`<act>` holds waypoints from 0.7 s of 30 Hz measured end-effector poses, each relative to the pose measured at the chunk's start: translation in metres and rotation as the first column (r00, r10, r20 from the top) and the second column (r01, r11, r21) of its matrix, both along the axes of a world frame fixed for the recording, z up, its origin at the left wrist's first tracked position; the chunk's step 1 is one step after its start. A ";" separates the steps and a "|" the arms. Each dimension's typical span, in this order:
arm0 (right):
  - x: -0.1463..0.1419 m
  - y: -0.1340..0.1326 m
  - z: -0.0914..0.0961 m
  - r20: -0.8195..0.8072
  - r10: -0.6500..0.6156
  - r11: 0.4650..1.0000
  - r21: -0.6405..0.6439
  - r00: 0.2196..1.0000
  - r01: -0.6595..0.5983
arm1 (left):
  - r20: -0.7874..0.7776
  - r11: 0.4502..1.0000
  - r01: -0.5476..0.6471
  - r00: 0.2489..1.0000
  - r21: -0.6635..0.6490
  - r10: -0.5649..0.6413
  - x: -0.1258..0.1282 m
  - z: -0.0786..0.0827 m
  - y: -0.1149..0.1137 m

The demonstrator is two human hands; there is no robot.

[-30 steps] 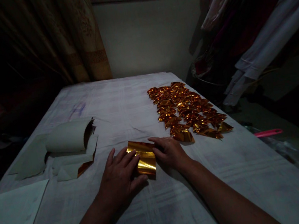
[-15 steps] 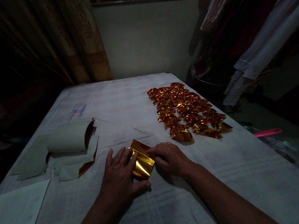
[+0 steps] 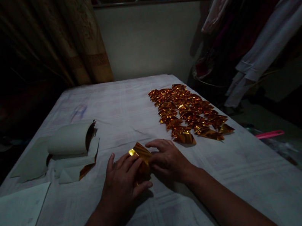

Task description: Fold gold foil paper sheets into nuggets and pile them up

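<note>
A sheet of gold foil paper (image 3: 144,153) lies partly folded on the cloth in front of me. My left hand (image 3: 124,177) covers its left part, fingers laid across the sheet and thumb at its near side, holding it down. At the right edge, my right hand (image 3: 167,160) grips the paper between bent fingers and thumb. Part of the sheet is hidden beneath my fingers. Several folded gold foil pieces (image 3: 190,112) stand in rows to the right, beyond my right hand.
Curled sheets with pale backs (image 3: 67,141) lie to the left on the white cloth-covered table (image 3: 114,103). A flat white sheet (image 3: 15,220) rests at the near left. Clothes (image 3: 279,33) hang on the right, above a pink handle (image 3: 269,134). A curtain (image 3: 80,36) hangs behind.
The foil's right side has been lifted and bent over toward the left. My right hand has turned, its index finger now raised off the sheet. My left hand has barely moved.
</note>
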State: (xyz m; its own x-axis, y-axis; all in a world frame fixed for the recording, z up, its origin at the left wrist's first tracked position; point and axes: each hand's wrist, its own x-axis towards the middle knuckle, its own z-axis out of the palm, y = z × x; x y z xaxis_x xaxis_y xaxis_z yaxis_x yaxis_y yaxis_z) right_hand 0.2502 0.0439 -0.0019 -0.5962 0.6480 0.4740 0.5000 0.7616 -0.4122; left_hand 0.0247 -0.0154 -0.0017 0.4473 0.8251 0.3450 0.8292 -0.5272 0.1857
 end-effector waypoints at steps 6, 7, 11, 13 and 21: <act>-0.011 -0.011 0.005 -0.040 0.111 0.994 0.022 0.993 -0.110 | -0.013 0.996 -0.056 0.998 0.067 0.057 0.011 0.016 -0.007; -0.012 -0.011 0.005 -0.026 0.114 0.993 0.010 0.993 -0.114 | -0.009 0.996 -0.045 0.999 0.081 0.046 0.011 0.017 -0.007; -0.009 -0.006 -0.002 0.004 0.115 0.993 -0.013 0.993 -0.115 | 0.029 0.991 0.016 0.999 0.132 -0.020 0.005 0.019 -0.004; -0.004 -0.001 -0.009 -0.002 0.071 0.997 0.015 0.997 -0.071 | 0.068 0.982 0.051 0.996 0.180 -0.065 0.002 0.020 -0.003; 0.003 0.010 -0.019 0.089 -0.052 0.992 0.123 0.995 0.040 | 0.198 0.961 0.166 0.957 0.222 -0.211 -0.001 0.013 0.002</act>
State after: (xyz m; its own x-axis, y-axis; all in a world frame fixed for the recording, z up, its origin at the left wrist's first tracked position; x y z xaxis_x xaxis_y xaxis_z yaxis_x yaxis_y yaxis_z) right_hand 0.2531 0.0536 -0.0205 -0.6117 0.6169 0.4953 0.5672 0.7784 -0.2691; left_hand 0.0234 -0.0134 0.0113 0.4832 0.6366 0.6011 0.6624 -0.7147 0.2245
